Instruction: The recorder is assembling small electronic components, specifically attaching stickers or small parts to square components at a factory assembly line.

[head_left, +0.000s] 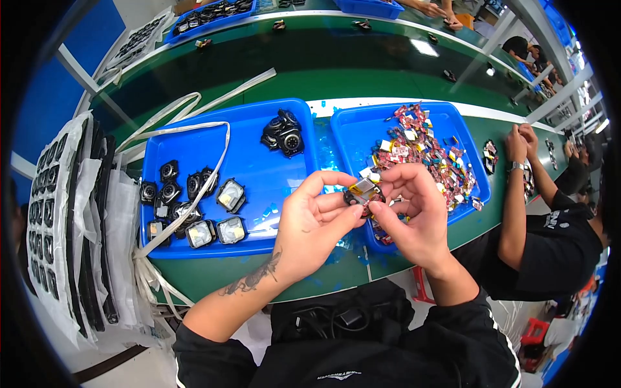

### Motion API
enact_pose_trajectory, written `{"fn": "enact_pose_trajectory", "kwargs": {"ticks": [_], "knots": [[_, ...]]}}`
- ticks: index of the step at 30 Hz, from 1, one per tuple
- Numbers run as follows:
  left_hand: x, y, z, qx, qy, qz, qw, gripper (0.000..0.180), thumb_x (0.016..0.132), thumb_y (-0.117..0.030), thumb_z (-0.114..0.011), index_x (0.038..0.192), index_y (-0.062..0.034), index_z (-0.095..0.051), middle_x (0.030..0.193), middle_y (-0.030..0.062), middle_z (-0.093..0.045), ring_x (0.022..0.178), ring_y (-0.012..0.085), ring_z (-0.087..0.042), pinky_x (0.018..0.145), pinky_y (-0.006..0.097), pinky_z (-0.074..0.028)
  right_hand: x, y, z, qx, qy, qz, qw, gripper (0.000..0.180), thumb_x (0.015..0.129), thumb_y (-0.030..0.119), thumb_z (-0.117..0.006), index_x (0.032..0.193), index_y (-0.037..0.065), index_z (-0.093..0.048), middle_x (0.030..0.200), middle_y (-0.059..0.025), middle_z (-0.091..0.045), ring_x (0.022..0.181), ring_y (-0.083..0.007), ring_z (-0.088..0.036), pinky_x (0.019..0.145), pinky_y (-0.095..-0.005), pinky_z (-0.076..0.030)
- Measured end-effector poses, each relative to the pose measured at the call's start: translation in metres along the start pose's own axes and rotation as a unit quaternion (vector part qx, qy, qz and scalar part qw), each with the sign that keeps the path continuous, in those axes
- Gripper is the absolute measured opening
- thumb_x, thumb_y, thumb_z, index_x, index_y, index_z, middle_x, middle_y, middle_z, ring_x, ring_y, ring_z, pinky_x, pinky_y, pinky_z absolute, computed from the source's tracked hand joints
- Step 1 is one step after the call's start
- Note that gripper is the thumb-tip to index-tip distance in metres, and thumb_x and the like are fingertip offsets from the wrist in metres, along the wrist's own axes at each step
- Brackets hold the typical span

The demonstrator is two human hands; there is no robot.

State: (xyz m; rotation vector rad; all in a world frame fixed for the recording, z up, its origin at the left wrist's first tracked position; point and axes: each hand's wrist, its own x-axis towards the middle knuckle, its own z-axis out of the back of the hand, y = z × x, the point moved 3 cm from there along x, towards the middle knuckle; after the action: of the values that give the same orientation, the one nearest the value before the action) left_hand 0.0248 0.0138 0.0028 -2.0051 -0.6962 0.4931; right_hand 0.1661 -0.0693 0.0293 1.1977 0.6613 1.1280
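Just off centre toward 3 o'clock, small black device (353, 198) sits between both hands, silver-and-yellow part (365, 185) showing on its upper face. Left hand (315, 223): thumb and fingers pinch the device from its 9 o'clock side. Right hand (419, 216): thumb and fingertips grip its 3 o'clock side, other fingers curled. Blue tray (262, 184) at 9 o'clock bears black casings (187, 213); second blue tray (352, 132) at 2 o'clock bears heaped red-and-white small parts (417, 139), partly behind the right hand. Step in hand looks like two-handed seating or adjusting of the inner part; exact contact is too small to tell. Next move probably calls for left fingers bracing, right thumb working gently, no tugging.
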Motion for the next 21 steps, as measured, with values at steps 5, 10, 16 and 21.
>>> {"fn": "enact_pose_trajectory", "kwargs": {"ticks": [5, 10, 16, 21], "knots": [[0.000, 0.000, 0.001, -0.016, -0.014, 0.017, 1.000, 0.021, 0.095, -0.002, -0.053, 0.115, 0.0040, -0.051, 0.106, 0.0155, -0.066, 0.095, 0.0157, -0.066, 0.082, 0.030, -0.057, 0.001, -0.002, -0.003, 0.052, 0.013, -0.017, 0.998, 0.037, 0.081, -0.007, -0.067, 0.113, 0.000, -0.051, 0.096, -0.0047, -0.055, 0.084, -0.0071, -0.058, 0.066, -0.0185, -0.054], [0.000, 0.002, 0.004, -0.005, -0.029, 0.000, 1.000, 0.021, 0.094, 0.001, -0.053, 0.114, 0.0041, -0.050, 0.105, 0.0157, -0.066, 0.093, 0.0161, -0.066, 0.080, 0.030, -0.058, 0.005, 0.000, -0.005, 0.033, 0.036, -0.034, 0.998, 0.034, 0.081, -0.004, -0.067, 0.112, 0.001, -0.054, 0.091, -0.0028, -0.055, 0.080, -0.0062, -0.057, 0.065, -0.0199, -0.054], [-0.002, -0.005, 0.003, -0.007, -0.035, -0.019, 0.999, 0.024, 0.092, 0.004, -0.053, 0.115, 0.0038, -0.047, 0.105, 0.0170, -0.066, 0.092, 0.0170, -0.067, 0.078, 0.030, -0.059, 0.011, 0.009, -0.005, 0.050, 0.055, -0.028, 0.997, 0.030, 0.082, -0.005, -0.067, 0.108, 0.002, -0.055, 0.089, -0.0019, -0.056, 0.080, -0.0059, -0.057, 0.066, -0.0191, -0.053], [-0.002, -0.006, 0.001, -0.010, -0.029, -0.036, 0.999, 0.027, 0.091, 0.005, -0.053, 0.117, 0.0031, -0.046, 0.107, 0.0172, -0.065, 0.093, 0.0171, -0.067, 0.079, 0.030, -0.058, 0.009, 0.011, -0.004, 0.045, 0.046, -0.020, 0.998, 0.029, 0.082, -0.005, -0.067, 0.108, 0.001, -0.056, 0.090, -0.0017, -0.057, 0.081, -0.0056, -0.058, 0.068, -0.0189, -0.054]]}}
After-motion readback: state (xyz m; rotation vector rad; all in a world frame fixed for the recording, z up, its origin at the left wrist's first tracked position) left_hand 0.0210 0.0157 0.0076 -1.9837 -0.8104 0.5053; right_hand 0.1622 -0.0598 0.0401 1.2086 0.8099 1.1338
